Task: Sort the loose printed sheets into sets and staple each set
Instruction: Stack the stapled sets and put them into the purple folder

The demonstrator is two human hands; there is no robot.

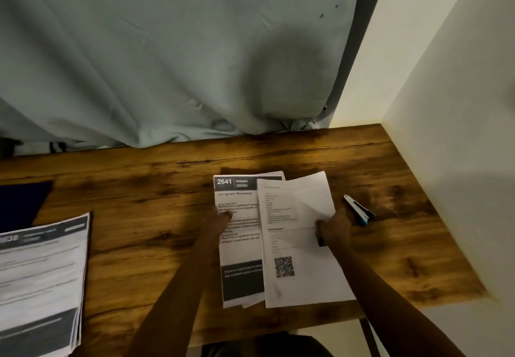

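A printed sheet headed 2641 (237, 189) lies on the wooden desk (156, 189), on top of other sheets. My left hand (220, 221) rests on its left edge. A white sheet with a QR code (295, 245) overlaps it on the right. My right hand (333, 224) pinches that sheet's right edge. A small dark object shows under this hand; I cannot tell what it is. A black and blue stapler (359, 210) lies on the desk just right of my right hand. A thick stack of sheets headed 638 (41, 278) lies at the near left.
A grey-green curtain (167, 58) hangs along the desk's far edge. A white wall (451, 133) bounds the desk on the right. A dark blue flat object (19, 203) lies at the far left. Bare wood shows between the two paper piles.
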